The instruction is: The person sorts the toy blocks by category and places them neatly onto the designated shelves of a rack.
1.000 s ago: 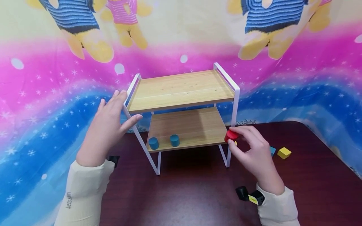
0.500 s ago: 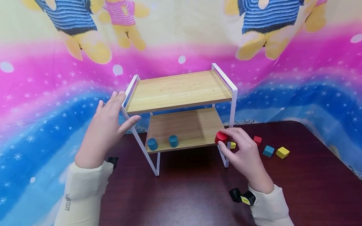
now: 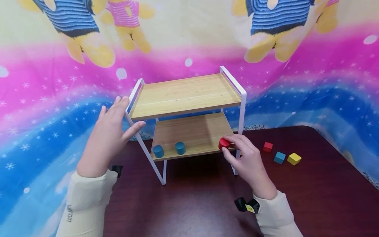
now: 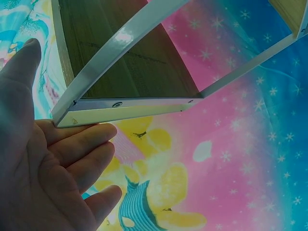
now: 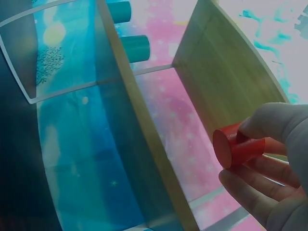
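My right hand (image 3: 248, 159) pinches a red cylinder (image 3: 224, 144) between thumb and fingers, at the right front of the lower shelf (image 3: 192, 131). In the right wrist view the red cylinder (image 5: 238, 146) appears in the gap between the two boards, apart from the lower one. Two blue cylinders (image 3: 158, 151) (image 3: 180, 148) stand upright along the lower shelf's left front edge. With fingers straight, my left hand (image 3: 106, 138) rests against the white frame (image 3: 134, 98) at the upper left corner. The left wrist view shows those fingers (image 4: 82, 144) touching the frame's corner.
On the dark red table right of the rack lie a red cube (image 3: 267, 147), a blue cube (image 3: 279, 157) and a yellow cube (image 3: 294, 159). The rack's upper board (image 3: 186, 95) overhangs the lower shelf. A patterned cloth (image 3: 189, 39) hangs behind.
My right hand has carried the red cylinder leftward, from beside the rack's right leg to the front of the lower shelf. My left hand has stayed at the frame.
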A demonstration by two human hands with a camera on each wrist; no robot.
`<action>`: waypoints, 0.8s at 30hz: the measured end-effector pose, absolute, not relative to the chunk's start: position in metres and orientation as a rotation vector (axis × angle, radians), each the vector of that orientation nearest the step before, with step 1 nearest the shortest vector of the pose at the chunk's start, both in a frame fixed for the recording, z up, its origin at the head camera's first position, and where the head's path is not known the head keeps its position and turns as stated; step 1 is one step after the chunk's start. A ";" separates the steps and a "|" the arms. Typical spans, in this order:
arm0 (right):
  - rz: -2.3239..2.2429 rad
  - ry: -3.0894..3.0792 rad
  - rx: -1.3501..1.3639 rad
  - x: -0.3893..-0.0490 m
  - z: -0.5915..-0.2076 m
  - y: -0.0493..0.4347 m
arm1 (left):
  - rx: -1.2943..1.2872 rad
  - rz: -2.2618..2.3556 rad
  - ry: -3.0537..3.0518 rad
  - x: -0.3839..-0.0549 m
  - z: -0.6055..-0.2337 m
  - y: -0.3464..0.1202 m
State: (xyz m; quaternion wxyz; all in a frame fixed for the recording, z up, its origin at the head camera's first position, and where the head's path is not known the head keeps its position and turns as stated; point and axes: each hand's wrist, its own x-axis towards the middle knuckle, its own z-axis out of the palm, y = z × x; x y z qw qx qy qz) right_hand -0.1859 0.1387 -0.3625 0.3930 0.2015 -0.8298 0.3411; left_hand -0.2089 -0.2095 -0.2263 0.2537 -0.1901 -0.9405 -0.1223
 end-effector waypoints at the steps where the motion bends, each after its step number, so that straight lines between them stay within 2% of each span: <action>1: 0.869 -2.110 0.515 -0.187 -0.363 0.137 | -0.514 -0.334 -2.557 -0.209 -0.226 -0.210; 24: 0.899 -2.093 0.547 -0.209 -0.378 0.116 | -0.518 -0.336 -2.561 -0.212 -0.225 -0.210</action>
